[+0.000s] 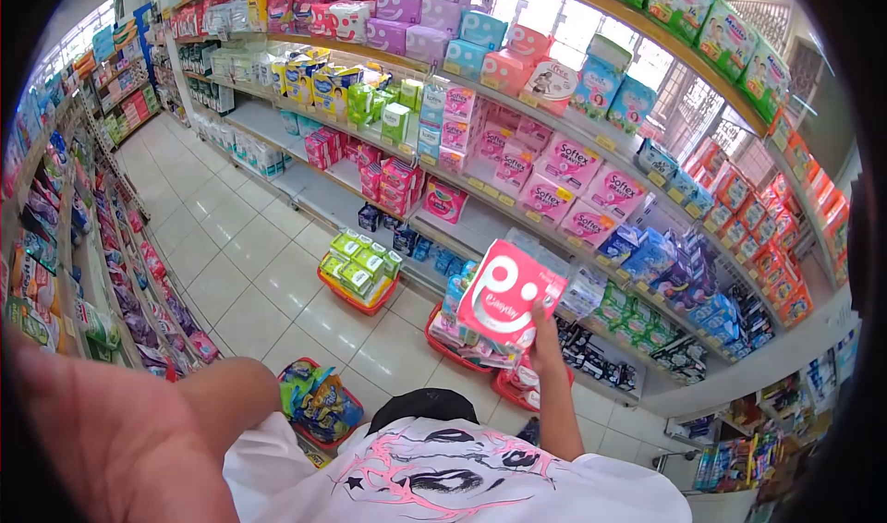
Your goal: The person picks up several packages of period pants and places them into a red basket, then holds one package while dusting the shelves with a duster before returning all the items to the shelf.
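Note:
My right hand [546, 340] grips the lower right corner of a pink pack [504, 294] with a white smiling face and the word "Everyday" on it. The pack is held up in front of the shelves, above a red basket [442, 343] of packs on the floor. Large and blurred, my left hand [120, 431] is raised close to the camera at the lower left. Its palm shows with nothing in it, and its fingers seem stretched out, partly lost in the dark rim of the view.
Shelves [471, 186] of pads and diapers run along the right, including pink Softex packs [565, 163]. A basket of green packs [358, 262] and another of colourful bags [319, 403] stand on the tiled floor [249, 324]. More stocked shelves [88, 246] line the left.

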A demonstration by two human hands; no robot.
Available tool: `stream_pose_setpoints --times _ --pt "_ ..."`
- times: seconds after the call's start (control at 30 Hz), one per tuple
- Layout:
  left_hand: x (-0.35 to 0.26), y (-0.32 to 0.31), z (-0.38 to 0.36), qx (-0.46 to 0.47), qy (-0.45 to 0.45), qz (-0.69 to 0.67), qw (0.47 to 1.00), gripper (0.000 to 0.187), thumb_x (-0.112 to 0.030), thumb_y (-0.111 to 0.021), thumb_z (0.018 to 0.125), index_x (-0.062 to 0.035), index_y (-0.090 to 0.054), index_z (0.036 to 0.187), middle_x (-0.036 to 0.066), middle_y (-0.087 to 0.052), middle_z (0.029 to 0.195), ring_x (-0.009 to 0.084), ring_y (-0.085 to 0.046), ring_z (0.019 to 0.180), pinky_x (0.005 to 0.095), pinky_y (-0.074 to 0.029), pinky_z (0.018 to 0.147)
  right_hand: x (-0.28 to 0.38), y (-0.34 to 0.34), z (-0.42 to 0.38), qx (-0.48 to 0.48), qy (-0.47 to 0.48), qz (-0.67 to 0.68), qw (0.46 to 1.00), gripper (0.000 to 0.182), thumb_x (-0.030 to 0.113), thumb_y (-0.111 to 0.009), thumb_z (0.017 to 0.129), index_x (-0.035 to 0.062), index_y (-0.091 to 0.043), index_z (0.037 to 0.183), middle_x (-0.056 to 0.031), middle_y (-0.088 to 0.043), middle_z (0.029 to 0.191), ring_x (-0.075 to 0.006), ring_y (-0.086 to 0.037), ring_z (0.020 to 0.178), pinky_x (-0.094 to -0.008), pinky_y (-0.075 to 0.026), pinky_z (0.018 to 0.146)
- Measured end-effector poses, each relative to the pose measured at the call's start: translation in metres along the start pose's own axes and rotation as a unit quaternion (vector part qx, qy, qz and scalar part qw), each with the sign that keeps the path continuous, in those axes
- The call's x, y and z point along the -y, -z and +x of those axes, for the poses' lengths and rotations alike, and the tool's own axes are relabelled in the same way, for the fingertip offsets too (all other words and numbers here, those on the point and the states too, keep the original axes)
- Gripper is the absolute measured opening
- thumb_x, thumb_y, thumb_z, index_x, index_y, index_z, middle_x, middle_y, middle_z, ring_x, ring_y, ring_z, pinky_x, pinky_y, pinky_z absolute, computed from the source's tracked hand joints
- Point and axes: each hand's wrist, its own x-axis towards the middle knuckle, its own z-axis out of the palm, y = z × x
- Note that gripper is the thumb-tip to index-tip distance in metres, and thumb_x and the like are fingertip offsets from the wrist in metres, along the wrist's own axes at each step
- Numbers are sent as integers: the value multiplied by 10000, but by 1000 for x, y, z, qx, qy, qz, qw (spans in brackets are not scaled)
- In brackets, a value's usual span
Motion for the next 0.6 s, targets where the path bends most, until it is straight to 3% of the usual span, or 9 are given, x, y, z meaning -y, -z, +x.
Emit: stream_pose_setpoints --times 0.13,0.2,0.27,0.33,0.37,0.47,0.6 --pt "14 -33 -33 -26 76 -35 996 468 -367 -361 912 -75 -493 1254 129 -567 956 266 -505 868 403 -402 673 37 -18 22 -8 108 -46 993 726 583 -454 890 9 -371 1327 -127 -530 1231 -200 -556 1085 -344 -472 906" --pt "24 -74 -63 -3 125 -56 991 323 -306 -473 892 -90 -578 1108 58 -552 812 215 -479 726 368 -370 593 63 -29 26 -5 138 -93 986 787 637 -407 883 -18 -382 1318 -137 -528 1222 -189 -547 1072 -322 -453 903" --pt "6 -109 -79 55 285 -128 948 136 -204 -616 823 -81 -626 879 28 -545 715 196 -485 630 345 -369 554 84 -41 34 -2 136 -108 985 798 654 -391 879 -23 -398 1302 -132 -534 1208 -181 -554 1056 -313 -459 887" --pt "2 -135 -89 135 273 -159 939 142 -130 -698 745 -64 -585 692 15 -513 632 197 -466 549 339 -364 527 97 -49 40 -8 151 -128 980 812 677 -379 868 -27 -418 1271 -129 -544 1176 -170 -569 1032 -304 -480 859" --pt "1 -140 -95 134 274 -159 939 142 -130 -698 745 -64 -585 692 15 -513 632 197 -466 549 339 -364 527 103 -55 40 -8 150 -129 980 812 677 -379 868 -27 -418 1271 -129 -544 1176 -170 -569 1032 -304 -480 859" --pt "1 -147 -111 245 275 -226 902 162 -71 -715 707 -46 -557 681 40 -501 643 212 -461 567 333 -354 535 118 -75 28 -1 170 -121 978 812 682 -399 855 -22 -419 1259 -129 -547 1160 -176 -587 1014 -301 -510 825" --pt "24 -145 -152 226 345 -155 898 177 -67 -692 749 -54 -544 653 40 -494 632 171 -456 569 332 -346 542 116 -75 29 1 186 -114 976 814 677 -403 858 -20 -400 1279 -130 -537 1178 -177 -565 1052 -300 -497 852"
